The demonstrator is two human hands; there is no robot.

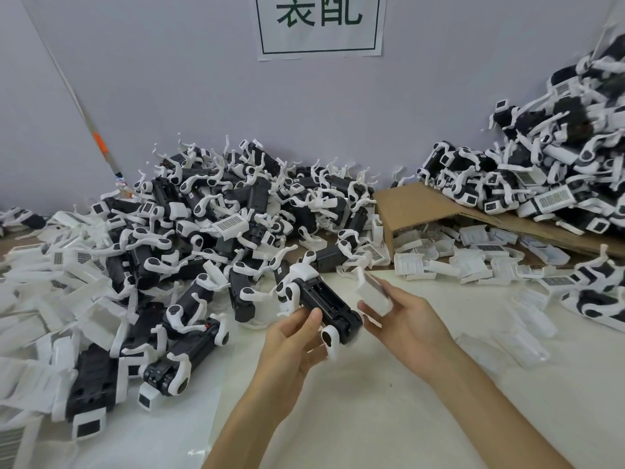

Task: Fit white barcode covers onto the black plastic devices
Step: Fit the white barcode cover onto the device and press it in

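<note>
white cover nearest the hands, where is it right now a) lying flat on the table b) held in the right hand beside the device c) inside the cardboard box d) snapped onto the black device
B: the right hand grips the white cover beside the black device, which the left hand holds with its top slot uncovered.

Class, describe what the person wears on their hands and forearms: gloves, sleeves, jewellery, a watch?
Nothing is worn. The left hand and right hand have no gloves or rings, and the forearms show no sleeves, watch or bands up to the picture's edge.
</note>
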